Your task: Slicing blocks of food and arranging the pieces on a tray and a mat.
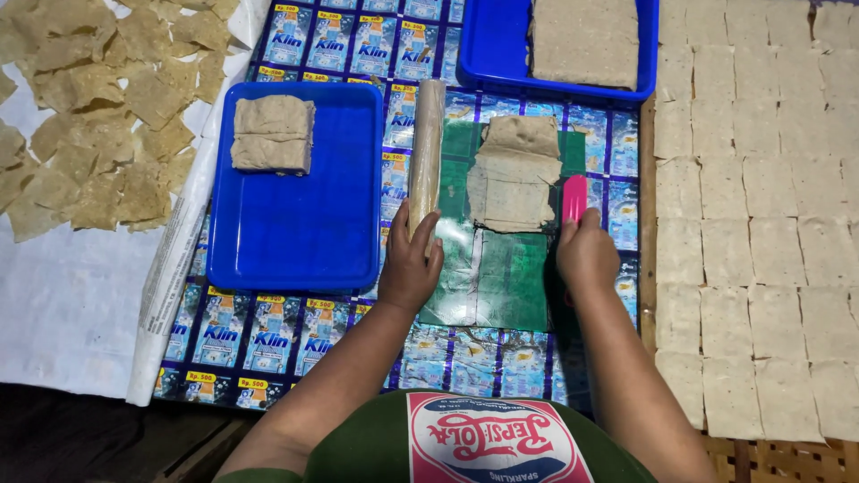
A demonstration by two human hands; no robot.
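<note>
My left hand grips the near end of a wooden rolling pin that lies lengthwise, pointing away from me. My right hand holds a pink flat tool, its blade pointing away. Between my hands lies a green mat with a stack of thin beige dough sheets on its far half. The pink tool sits just right of that stack.
A blue tray at left carries folded dough. Another blue tray at the top holds a dough slab. Square dough pieces cover a woven rack at right. Dried chips lie on white paper at left.
</note>
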